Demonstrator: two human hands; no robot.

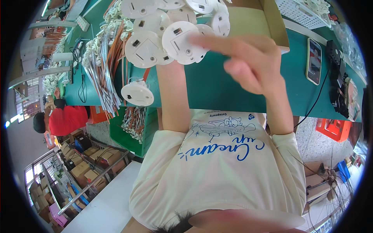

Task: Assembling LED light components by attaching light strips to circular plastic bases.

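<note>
A bunch of white round plastic battery cases [180, 42], each with a small black switch and a screw, is raised over the bench at the end of my left forearm [173, 93]. The cases hide my left hand, which appears to hold the bunch from behind. One more case [137, 93] dangles lower left on an orange strip. My right hand [252, 58] is on the right of the bunch. Its index finger stretches to the face of the front case, and the thumb stands apart. Nothing is held in it.
The green bench [217, 85] carries heaps of strips with white parts [103, 66] at left. A cardboard box [278, 23], white basket [303, 13] and phone [314, 62] are at right. A green crate [120, 134] is below the bench edge. A person in red [68, 120] works at far left.
</note>
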